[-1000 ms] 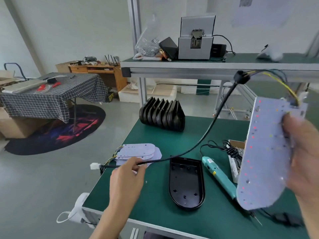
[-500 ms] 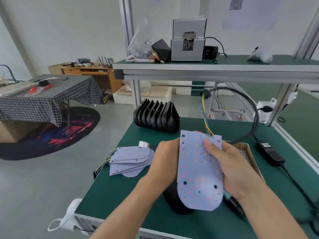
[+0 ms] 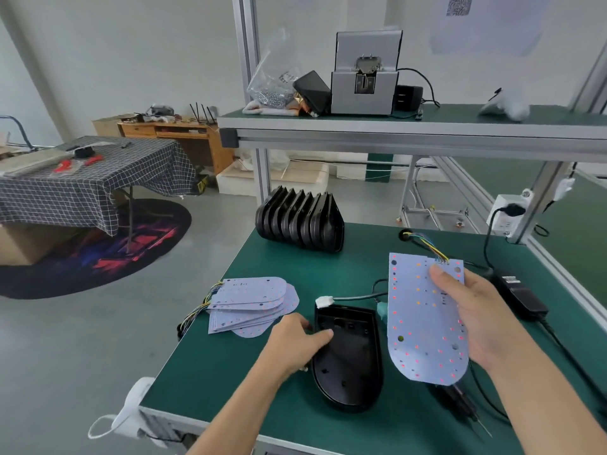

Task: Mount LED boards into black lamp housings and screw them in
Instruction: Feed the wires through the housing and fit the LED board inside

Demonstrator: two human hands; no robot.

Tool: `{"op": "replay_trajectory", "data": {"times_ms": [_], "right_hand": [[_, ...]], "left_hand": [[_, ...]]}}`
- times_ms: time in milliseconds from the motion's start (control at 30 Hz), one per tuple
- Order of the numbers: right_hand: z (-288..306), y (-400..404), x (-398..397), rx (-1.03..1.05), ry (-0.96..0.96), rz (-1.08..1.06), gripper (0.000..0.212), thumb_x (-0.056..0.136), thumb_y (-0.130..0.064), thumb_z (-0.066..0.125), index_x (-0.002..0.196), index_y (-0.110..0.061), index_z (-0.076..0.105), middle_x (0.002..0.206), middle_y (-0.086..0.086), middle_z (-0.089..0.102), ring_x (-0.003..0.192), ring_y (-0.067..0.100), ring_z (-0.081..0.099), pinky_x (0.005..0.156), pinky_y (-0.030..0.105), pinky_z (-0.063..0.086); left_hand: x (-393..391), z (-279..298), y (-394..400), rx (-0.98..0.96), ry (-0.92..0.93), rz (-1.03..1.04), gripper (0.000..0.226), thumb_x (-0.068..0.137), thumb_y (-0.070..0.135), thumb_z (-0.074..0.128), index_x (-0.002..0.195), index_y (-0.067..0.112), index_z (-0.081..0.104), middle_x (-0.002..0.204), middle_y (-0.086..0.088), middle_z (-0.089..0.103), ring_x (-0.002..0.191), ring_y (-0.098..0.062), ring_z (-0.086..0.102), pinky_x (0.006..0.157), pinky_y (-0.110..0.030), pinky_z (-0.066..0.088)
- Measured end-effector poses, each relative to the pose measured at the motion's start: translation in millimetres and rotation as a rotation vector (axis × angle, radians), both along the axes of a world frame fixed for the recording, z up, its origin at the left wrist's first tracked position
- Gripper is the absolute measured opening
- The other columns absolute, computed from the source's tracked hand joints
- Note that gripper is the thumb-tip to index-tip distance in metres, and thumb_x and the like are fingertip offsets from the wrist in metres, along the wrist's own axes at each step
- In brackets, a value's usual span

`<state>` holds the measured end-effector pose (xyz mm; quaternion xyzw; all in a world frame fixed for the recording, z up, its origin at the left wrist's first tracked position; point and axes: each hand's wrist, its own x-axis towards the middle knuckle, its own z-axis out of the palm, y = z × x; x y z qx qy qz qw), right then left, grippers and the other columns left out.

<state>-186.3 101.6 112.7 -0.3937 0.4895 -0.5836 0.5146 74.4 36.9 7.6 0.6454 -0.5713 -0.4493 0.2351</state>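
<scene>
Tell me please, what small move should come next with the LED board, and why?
Probably lower the LED board into the open black housing. The right hand holds the board just right of the housing, not yet inside, and the left hand steadies the housing's left rim on the table.
</scene>
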Motion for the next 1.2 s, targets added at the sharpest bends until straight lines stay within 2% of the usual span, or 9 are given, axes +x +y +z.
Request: {"op": "replay_trajectory", "data": {"times_ms": [133,267,367,433,567,733,867,1100,1200], "right_hand": [[0,5,-6,0.005,0.101,0.018,0.032,0.083,-0.041,0.073,0.098,-0.013,0.08,0.104,0.019,0.078,0.084,0.033,0.078,0.064,0.037,0.061],[5,14,-14,-0.028,0.167,0.009,0.034,0.081,-0.044,0.071,0.099,-0.017,0.081,0.105,0.016,0.079,0.088,0.034,0.078,0.065,0.033,0.061],[8,18,-16,-0.039,0.176,-0.003,0.029,0.085,-0.039,0.068,0.098,-0.017,0.081,0.106,0.016,0.079,0.089,0.034,0.078,0.066,0.037,0.062],[11,21,-16,-0.054,0.166,-0.019,0.028,0.087,-0.037,0.067,0.098,-0.016,0.081,0.106,0.018,0.078,0.088,0.035,0.077,0.067,0.039,0.063],[17,28,-11,-0.091,0.112,0.013,0.031,0.086,-0.036,0.068,0.102,-0.012,0.079,0.106,0.023,0.077,0.085,0.038,0.076,0.066,0.044,0.064],[29,31,-5,-0.167,0.045,0.027,0.025,0.087,-0.032,0.066,0.096,-0.014,0.08,0.096,0.018,0.078,0.074,0.032,0.076,0.059,0.039,0.061],[35,33,-3,-0.212,0.026,0.045,0.028,0.084,-0.036,0.068,0.098,-0.014,0.08,0.098,0.017,0.078,0.077,0.032,0.076,0.061,0.04,0.062],[32,38,-6,-0.27,-0.032,-0.027,0.024,0.088,-0.031,0.06,0.085,-0.024,0.082,0.084,0.004,0.079,0.066,0.022,0.076,0.055,0.033,0.06],[33,40,-7,-0.265,0.016,-0.037,0.022,0.087,-0.03,0.062,0.086,-0.022,0.082,0.087,0.008,0.079,0.069,0.024,0.076,0.056,0.035,0.061]], "left_hand": [[-7,-1,-2,-0.019,0.117,0.048,0.019,0.079,0.021,0.064,0.076,0.014,0.047,0.069,-0.004,0.051,0.061,-0.021,0.044,0.055,-0.029,0.036],[-2,6,8,-0.116,0.177,0.131,0.019,0.073,0.03,0.062,0.083,0.015,0.055,0.071,0.009,0.054,0.064,-0.014,0.046,0.059,-0.029,0.036],[1,11,17,-0.185,0.195,0.113,0.023,0.072,0.035,0.062,0.087,0.019,0.059,0.067,0.018,0.058,0.059,-0.004,0.049,0.057,-0.021,0.039],[1,14,23,-0.253,0.154,0.091,0.017,0.075,0.035,0.062,0.084,0.023,0.056,0.062,0.024,0.055,0.055,0.0,0.045,0.052,-0.015,0.035],[-1,22,31,-0.376,0.044,0.075,0.016,0.085,0.033,0.068,0.086,0.029,0.052,0.068,0.034,0.054,0.064,0.001,0.048,0.056,-0.019,0.033],[-12,29,41,-0.46,-0.026,0.063,0.018,0.085,0.039,0.066,0.087,0.031,0.05,0.075,0.03,0.056,0.067,-0.004,0.049,0.059,-0.022,0.036],[-17,31,48,-0.492,0.002,0.054,0.016,0.085,0.036,0.066,0.084,0.03,0.052,0.07,0.027,0.056,0.065,-0.005,0.048,0.059,-0.024,0.038],[-18,33,54,-0.517,0.025,0.061,0.019,0.084,0.037,0.067,0.082,0.027,0.051,0.068,0.021,0.054,0.062,-0.007,0.046,0.059,-0.026,0.038],[-17,34,55,-0.492,0.058,0.071,0.019,0.081,0.039,0.065,0.08,0.026,0.052,0.064,0.02,0.053,0.061,-0.008,0.045,0.06,-0.027,0.038]]}}
